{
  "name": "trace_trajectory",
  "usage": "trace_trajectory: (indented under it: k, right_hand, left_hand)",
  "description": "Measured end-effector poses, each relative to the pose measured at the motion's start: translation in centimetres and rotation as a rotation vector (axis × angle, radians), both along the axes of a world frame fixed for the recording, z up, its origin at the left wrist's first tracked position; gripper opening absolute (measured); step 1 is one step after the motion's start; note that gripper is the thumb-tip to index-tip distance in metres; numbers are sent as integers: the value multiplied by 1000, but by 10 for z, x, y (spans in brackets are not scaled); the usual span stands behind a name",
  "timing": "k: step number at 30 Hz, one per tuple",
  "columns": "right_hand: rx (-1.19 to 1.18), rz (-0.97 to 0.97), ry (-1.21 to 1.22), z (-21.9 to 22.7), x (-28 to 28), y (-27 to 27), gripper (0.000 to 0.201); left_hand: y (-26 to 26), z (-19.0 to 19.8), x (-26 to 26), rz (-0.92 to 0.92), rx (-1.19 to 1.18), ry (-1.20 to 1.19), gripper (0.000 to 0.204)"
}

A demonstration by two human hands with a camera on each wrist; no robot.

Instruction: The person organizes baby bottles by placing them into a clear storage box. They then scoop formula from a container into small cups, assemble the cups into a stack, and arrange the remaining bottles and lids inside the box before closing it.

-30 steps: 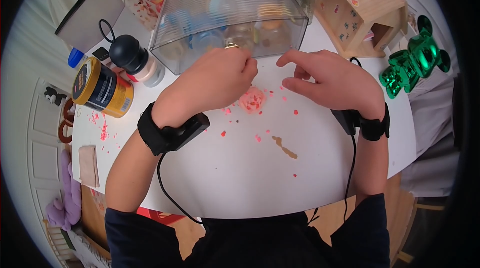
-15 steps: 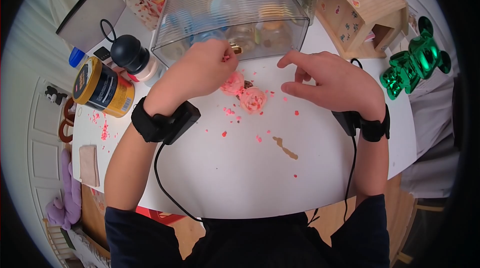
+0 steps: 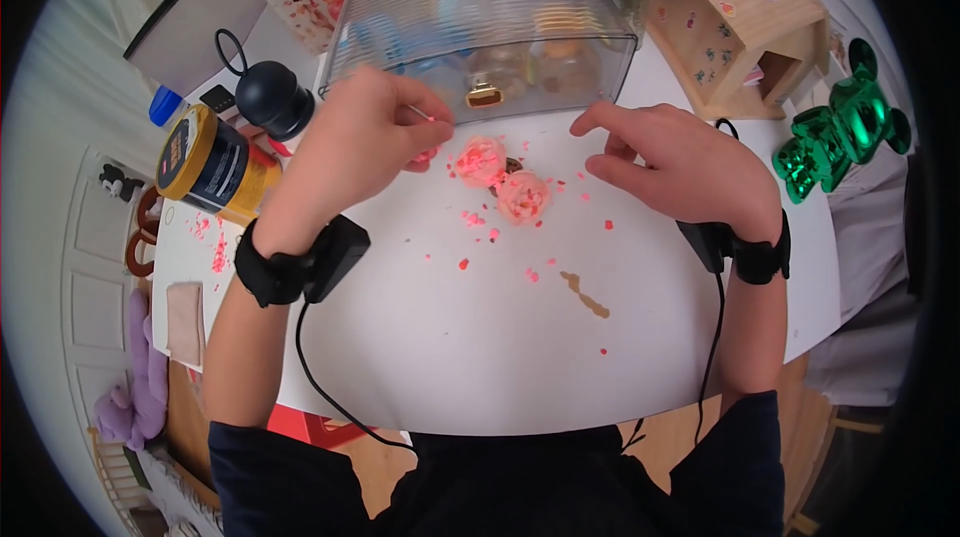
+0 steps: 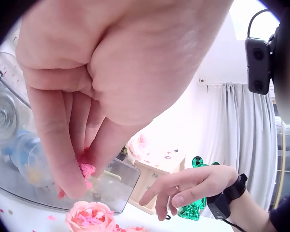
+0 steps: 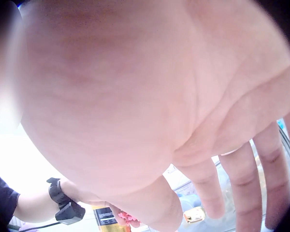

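My left hand (image 3: 370, 132) pinches a small clump of pink paper-like bits (image 4: 87, 169) between thumb and fingertips, over the table just left of two pink flower heads. One flower head (image 3: 481, 161) lies behind the other one (image 3: 523, 198), with pink bits on and around both. To the right, my right hand (image 3: 685, 167) hovers with loosely bent fingers and nothing in its grasp. Behind the flowers is a clear ribbed box (image 3: 480, 12) with a gold clasp (image 3: 484, 96).
On the left stand a yellow and black tub (image 3: 218, 162) and a dark-capped bottle (image 3: 272, 97). A wooden house (image 3: 740, 22) and a shiny green bear figure (image 3: 840, 122) are at the right. Pink bits and a brown mark (image 3: 585, 295) dot the white table (image 3: 480, 367).
My left hand has moved left, away from over the flowers, uncovering the rear flower head and the gold clasp. The right hand keeps its pose. The head view has shifted slightly.
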State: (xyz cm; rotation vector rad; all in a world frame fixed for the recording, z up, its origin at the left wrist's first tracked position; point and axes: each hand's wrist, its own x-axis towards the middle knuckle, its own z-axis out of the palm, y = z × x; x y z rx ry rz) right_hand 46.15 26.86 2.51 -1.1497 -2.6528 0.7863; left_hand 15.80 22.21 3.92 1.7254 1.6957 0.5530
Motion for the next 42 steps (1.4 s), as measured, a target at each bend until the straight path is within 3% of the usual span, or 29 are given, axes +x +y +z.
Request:
trace_trajectory:
  k: [5, 14, 17, 23, 27, 32, 42]
  right_hand:
    - [-10, -1, -20, 3, -3, -2, 35]
    - [-4, 7, 15, 3, 1, -2, 38]
    - [-7, 25, 28, 1, 0, -1, 39]
    - [-58, 6, -14, -5, -5, -1, 34]
    - [-17, 22, -36, -5, -4, 0, 35]
    - [10, 38, -46, -7, -5, -1, 36]
    - [-52, -4, -73, -6, -8, -2, 35]
  left_hand:
    - [3, -8, 13, -20, 75, -94, 23]
    - [10, 5, 21, 5, 14, 149, 24]
    - [8, -1, 19, 11, 37, 88, 23]
    - [9, 5, 34, -180, 18, 25, 22]
    - [8, 11, 42, -123, -3, -19, 20]
    - [3, 17, 52, -153, -84, 21, 20]
    - [-4, 6, 63, -279, -11, 141, 19]
